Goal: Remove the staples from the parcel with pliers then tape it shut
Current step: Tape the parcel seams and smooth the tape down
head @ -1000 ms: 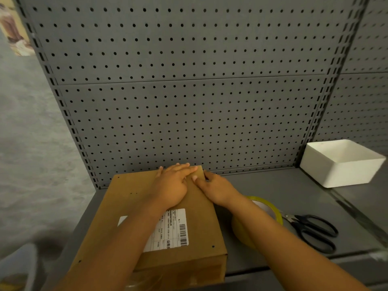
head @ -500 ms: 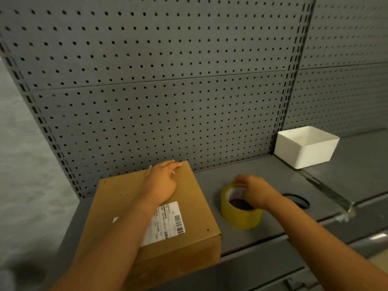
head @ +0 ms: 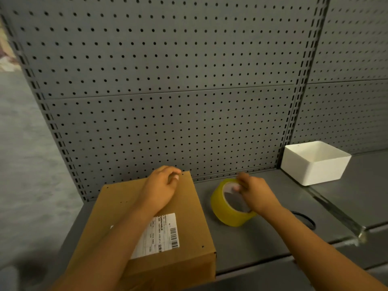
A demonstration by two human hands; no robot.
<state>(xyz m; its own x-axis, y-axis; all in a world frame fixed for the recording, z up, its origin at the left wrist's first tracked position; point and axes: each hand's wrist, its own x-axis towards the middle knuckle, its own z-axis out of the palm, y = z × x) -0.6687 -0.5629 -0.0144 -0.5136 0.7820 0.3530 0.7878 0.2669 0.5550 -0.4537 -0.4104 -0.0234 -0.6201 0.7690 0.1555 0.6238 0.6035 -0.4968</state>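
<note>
A brown cardboard parcel with a white shipping label lies on the grey shelf, and small holes dot its top. My left hand rests on the parcel's far right corner with its fingers loosely curled and nothing in them. To the right of the parcel, a yellow tape roll is tilted up on its edge. My right hand grips its top rim, fingers reaching into the core. No pliers are in view.
A white open bin stands at the back right against the grey pegboard wall. A black scissors handle shows just beyond my right forearm. The shelf's front edge runs close below the parcel.
My right hand left the parcel, moved right to the tape roll and tipped it up on its edge. My left hand stayed on the parcel and its fingers curled.
</note>
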